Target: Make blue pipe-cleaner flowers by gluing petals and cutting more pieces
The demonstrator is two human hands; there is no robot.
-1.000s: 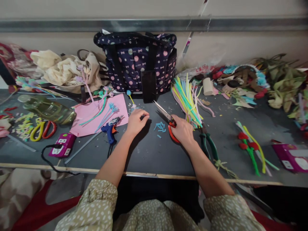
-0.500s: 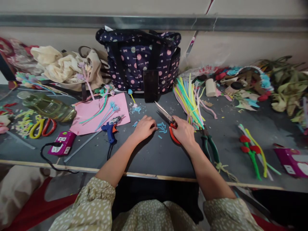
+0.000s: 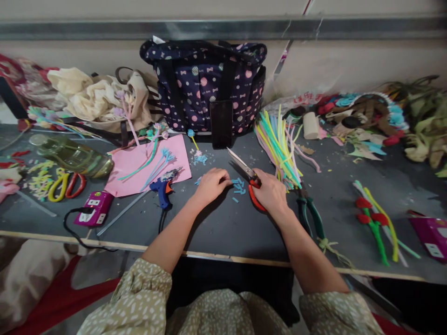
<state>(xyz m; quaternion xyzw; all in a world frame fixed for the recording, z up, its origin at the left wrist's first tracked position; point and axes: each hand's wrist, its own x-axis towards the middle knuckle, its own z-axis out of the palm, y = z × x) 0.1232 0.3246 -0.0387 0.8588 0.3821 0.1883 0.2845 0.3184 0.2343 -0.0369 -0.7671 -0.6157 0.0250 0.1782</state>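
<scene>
My left hand rests on the dark table with thumb and fingers pinched together at the left side of several short blue pieces. What the fingertips hold, if anything, is too small to name. To the right of these pieces, my right hand is wrapped round the red handles of scissors. The blades point up and left, toward a black phone leaning on a patterned bag. A bundle of coloured fuzzy stems lies beyond my right hand.
Left of my left hand are a blue glue gun, pink sheet, purple power strip and bottle. Green-handled pliers lie beside my right forearm. Red flowers on a green stem are farther right.
The whole view has shifted slightly, so things appear a little farther right. My left fingertips are slightly nearer the blue pieces; my right hand still holds the scissors.
</scene>
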